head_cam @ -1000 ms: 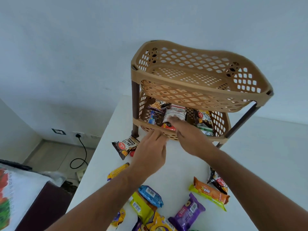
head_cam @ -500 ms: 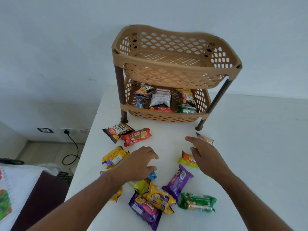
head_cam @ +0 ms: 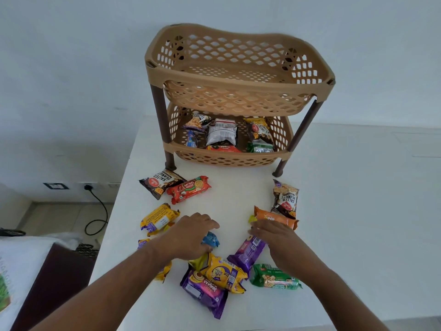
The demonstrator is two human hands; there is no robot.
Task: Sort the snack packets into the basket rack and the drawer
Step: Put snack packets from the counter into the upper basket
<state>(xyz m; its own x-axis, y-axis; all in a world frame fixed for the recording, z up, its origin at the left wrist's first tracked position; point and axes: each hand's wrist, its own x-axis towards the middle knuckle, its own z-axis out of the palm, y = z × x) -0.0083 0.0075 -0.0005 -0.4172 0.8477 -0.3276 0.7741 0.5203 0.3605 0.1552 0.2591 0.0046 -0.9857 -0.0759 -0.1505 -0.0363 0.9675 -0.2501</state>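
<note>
Snack packets lie scattered on the white tabletop (head_cam: 334,211), near the front of the basket rack (head_cam: 238,75), probably so that each label can be read before sorting. The left hand (head_cam: 191,235) is over a small blue packet (head_cam: 211,240) with curled fingers; I cannot tell if it grips it already. The right hand (head_cam: 274,237) is flat and relaxed, resting on the purple packet (head_cam: 245,254). The rack is stiff tan plastic lattice on brown legs; its lower tier holds several crinkled foil packets, the upper one seems empty. No drawer is visible.
</note>
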